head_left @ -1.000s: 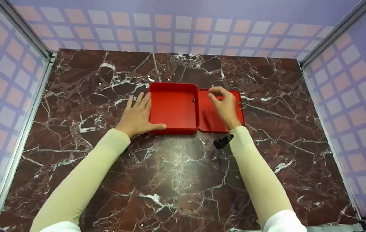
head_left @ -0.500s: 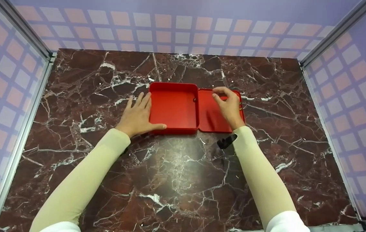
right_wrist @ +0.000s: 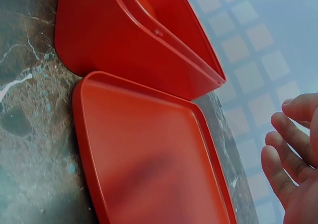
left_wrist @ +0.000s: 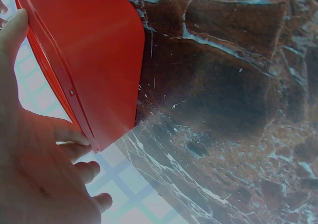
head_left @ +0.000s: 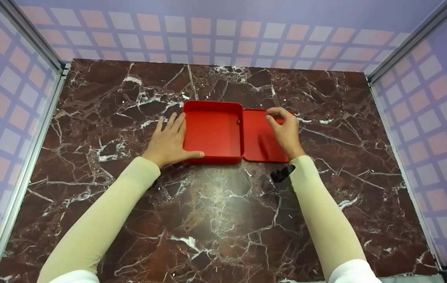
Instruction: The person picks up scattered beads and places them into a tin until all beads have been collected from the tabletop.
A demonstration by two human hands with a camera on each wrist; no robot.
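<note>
A red box (head_left: 213, 131) stands on the marble-patterned table, its lid (head_left: 256, 135) folded back flat on the right. My left hand (head_left: 166, 143) rests against the box's left side with fingers spread and fairly straight. Its thumb lies over the front left rim; in the left wrist view the fingertips touch the box's (left_wrist: 99, 50) edge. Above the right part of the lid hovers my right hand (head_left: 286, 127), fingers loosely bent and nothing seen between thumb and fingers. In the right wrist view that hand (right_wrist: 298, 149) is apart from the lid (right_wrist: 149, 154).
A small dark round spot (head_left: 238, 122) shows on the box's inner right wall. The dark red table (head_left: 223, 220) with white veins is bordered by checked panels (head_left: 223, 35) at the back and both sides. A black wrist camera (head_left: 282, 173) hangs by the right sleeve.
My right hand has shifted a little to the right over the lid, covering the small metal spots on its right edge. My left hand and the box stay in place.
</note>
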